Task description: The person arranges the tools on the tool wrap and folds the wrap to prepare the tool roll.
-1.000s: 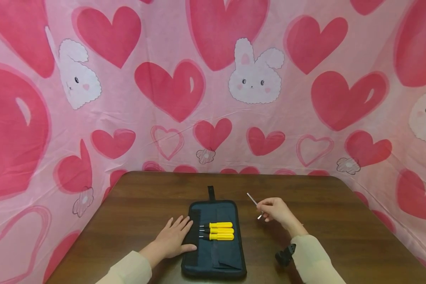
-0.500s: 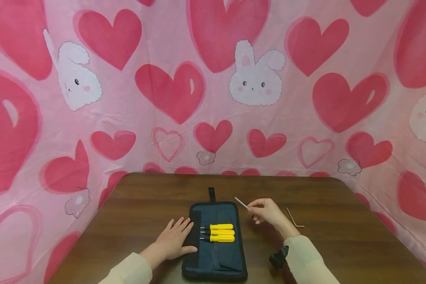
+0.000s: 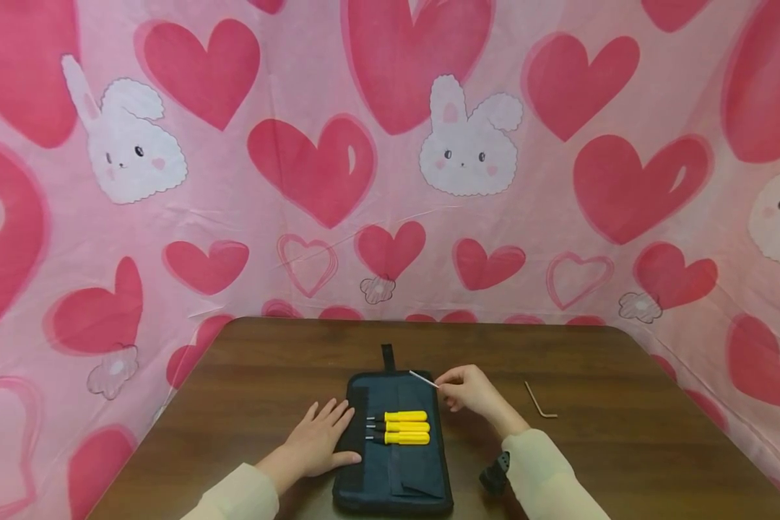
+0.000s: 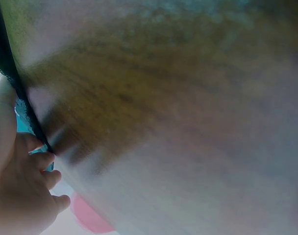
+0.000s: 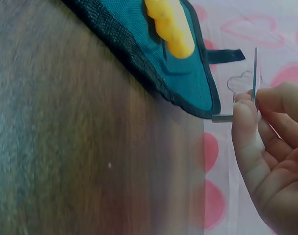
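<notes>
My right hand (image 3: 471,390) pinches a thin, L-shaped silver metal rod (image 3: 422,378) in its fingertips, one end over the upper right corner of an open, dark blue fabric pouch with black edging (image 3: 377,477). My left hand (image 3: 315,440) lies flat, fingers apart, on the pouch's left edge. Three yellow-handled screwdrivers (image 3: 406,427) lie side by side across it. A bent, brass-coloured rod (image 3: 534,399) rests right of my right hand on the brown wooden table (image 3: 266,375).

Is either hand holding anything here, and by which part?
The right hand pinches an L-shaped hex key near its bend. The left hand, fingers spread on the tool case, holds nothing.
</notes>
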A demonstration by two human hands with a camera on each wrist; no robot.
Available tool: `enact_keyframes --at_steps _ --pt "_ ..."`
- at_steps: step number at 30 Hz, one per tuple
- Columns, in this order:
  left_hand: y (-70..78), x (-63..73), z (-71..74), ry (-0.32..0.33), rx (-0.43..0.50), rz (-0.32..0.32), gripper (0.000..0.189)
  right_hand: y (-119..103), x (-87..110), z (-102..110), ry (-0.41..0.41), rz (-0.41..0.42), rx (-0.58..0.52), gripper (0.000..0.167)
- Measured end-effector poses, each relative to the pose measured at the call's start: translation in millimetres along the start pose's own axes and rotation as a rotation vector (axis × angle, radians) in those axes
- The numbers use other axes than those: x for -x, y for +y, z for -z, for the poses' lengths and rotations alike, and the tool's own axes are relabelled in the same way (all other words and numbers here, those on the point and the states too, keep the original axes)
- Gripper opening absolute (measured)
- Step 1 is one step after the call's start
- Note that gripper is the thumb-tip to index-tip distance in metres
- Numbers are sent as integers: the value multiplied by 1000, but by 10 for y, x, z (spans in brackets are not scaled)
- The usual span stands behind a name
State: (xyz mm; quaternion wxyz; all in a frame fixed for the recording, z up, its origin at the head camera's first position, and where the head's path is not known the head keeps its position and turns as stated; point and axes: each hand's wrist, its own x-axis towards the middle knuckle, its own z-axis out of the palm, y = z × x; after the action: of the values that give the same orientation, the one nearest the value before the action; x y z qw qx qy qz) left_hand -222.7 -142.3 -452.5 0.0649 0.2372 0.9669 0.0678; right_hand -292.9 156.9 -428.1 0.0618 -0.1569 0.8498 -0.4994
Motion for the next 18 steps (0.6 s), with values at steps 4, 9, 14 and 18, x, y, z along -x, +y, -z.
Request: enact_keyframes --at_steps 4,9,14,18 --pt "-3 0 7 5 -4 -2 82 -33 -31 -64 -9 21 50 11" --pt "-4 -1 10 5 -2 -3 82 -71 -49 -141 -12 26 115 10" --pt "-2 1 -2 2 -4 -3 83 -79 -46 -206 -20 25 163 10" --pt "-1 -1 0 4 -6 -2 83 -96 -57 -247 -26 29 187 10"
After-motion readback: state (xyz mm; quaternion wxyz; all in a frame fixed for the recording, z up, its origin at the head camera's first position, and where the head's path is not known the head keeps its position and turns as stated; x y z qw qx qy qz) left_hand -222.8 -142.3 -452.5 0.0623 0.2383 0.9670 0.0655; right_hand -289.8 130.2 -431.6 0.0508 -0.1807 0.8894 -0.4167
